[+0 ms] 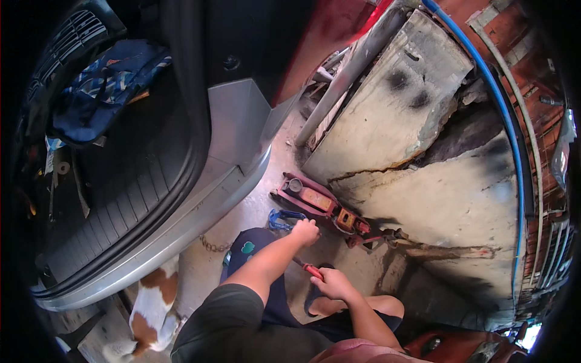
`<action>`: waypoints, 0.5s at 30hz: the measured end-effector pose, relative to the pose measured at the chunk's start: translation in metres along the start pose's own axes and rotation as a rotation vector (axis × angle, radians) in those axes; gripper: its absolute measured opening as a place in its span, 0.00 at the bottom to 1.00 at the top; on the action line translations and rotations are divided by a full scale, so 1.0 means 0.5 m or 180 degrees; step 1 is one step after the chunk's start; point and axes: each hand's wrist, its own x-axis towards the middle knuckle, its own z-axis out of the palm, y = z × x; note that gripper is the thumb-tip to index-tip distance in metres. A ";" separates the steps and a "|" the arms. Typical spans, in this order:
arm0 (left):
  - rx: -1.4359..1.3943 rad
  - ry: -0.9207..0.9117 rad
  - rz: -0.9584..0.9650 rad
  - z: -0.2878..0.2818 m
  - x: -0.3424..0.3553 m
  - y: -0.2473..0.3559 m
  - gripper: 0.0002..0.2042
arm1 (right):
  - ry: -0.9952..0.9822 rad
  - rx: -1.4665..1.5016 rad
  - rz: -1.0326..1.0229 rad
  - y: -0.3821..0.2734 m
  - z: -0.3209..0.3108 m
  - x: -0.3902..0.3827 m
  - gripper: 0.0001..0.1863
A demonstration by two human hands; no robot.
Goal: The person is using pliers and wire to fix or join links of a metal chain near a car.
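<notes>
My right hand is closed around the red handle of a screwdriver, whose thin shaft points up and left toward my other arm. My left hand is closed just beside a blue metal frame-like thing low to the floor; whatever its fingers hold is hidden. Right beyond that hand lies a worn red floor jack, its body running from upper left to lower right. My bent knee in dark shorts is under my left forearm.
At left, the car's silver rear bumper curves beneath an open boot holding a blue cloth bag. A brown and white dog lies by it, near a rusty chain. Right stands a cracked wall with a blue hose.
</notes>
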 end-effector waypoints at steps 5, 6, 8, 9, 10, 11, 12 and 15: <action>0.0160 -0.0613 0.0202 0.106 0.010 0.098 0.15 | -0.0593 -0.0625 0.0201 -0.019 -0.006 -0.068 0.18; 0.0182 -0.0459 0.0258 0.128 0.012 0.116 0.14 | -0.0737 -0.0917 0.0333 -0.023 -0.006 -0.080 0.18; 0.0157 -0.0402 0.0295 0.167 0.021 0.155 0.13 | -0.0945 -0.1239 0.0435 -0.039 -0.007 -0.105 0.18; -0.0001 -0.0602 0.0276 0.180 0.034 0.177 0.12 | -0.1027 -0.1186 0.0455 -0.038 0.003 -0.119 0.18; -0.0162 -0.0816 0.0248 0.198 0.044 0.197 0.11 | -0.0617 -0.1234 0.0191 -0.036 0.022 -0.136 0.18; -0.0264 -0.0857 0.0275 0.216 0.058 0.217 0.10 | -0.0207 -0.1268 -0.0060 -0.041 0.038 -0.155 0.19; -0.0365 -0.0894 0.0298 0.233 0.078 0.237 0.09 | -0.0313 -0.1237 -0.0007 -0.068 0.033 -0.162 0.19; -0.0485 -0.0653 0.0718 0.292 0.131 0.324 0.08 | -0.0455 -0.0969 0.0116 -0.086 0.066 -0.183 0.16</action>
